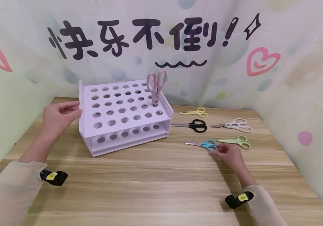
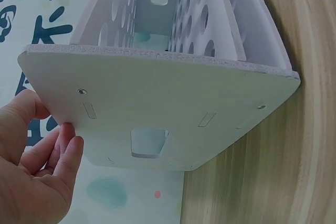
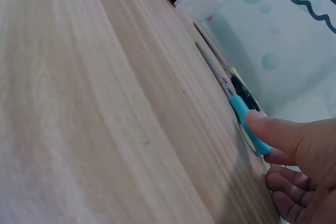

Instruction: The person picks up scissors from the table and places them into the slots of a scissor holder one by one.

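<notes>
My right hand (image 1: 229,154) pinches the handle of a pair of blue-handled scissors (image 1: 209,145), whose blades point left, low over the table. In the right wrist view, the thumb (image 3: 273,129) lies on the blue handle. A white rack (image 1: 127,108) with rows of round holes stands at the left. Fingertips of my left hand (image 1: 57,117) touch its left side panel. The left wrist view shows that panel's outer face (image 2: 168,98), with the left fingers (image 2: 68,156) at its edge. Pink scissors (image 1: 156,89) stand handles up in a hole near the rack's right side.
Right of the rack lie yellow scissors (image 1: 201,112), black scissors (image 1: 198,126), white scissors (image 1: 236,125) and light green scissors (image 1: 240,142), the green ones right beside my right hand. The wooden table (image 1: 139,188) ends at a printed cloth backdrop (image 1: 201,78).
</notes>
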A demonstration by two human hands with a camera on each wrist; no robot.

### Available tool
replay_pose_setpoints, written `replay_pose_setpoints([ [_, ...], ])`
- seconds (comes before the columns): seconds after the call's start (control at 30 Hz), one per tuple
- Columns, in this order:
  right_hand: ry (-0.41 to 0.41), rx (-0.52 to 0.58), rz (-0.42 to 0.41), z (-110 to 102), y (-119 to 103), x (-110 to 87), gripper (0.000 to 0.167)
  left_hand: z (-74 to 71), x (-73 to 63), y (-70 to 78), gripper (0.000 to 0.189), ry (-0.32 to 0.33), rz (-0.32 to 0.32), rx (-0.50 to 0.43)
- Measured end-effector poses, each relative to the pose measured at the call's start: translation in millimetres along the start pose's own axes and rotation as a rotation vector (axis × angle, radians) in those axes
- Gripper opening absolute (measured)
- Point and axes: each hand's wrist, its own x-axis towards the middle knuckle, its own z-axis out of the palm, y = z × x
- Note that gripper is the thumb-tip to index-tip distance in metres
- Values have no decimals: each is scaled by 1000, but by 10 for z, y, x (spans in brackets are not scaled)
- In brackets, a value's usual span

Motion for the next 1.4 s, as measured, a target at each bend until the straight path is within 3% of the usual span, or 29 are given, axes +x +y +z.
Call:
replay_pose_setpoints([
  [0.2,5,-9,17,42,-9,7,46,-6,-5,-13,46,4,-11,2],
  [0.47,35,-26,-5,44,-38,21,37,4,14,10,46,9,-9,51],
  [0.57,34,-33,-7,40,-32,36,36,-5,28,13,46,1,-7,23],
  [0.93,31,12,-17,-2,16,36,40,-13,17,12,46,-2,-7,24],
  [1.4,-10,90,52,-56,-27,48,43,-13,20,22,47,-11,-21,53],
])
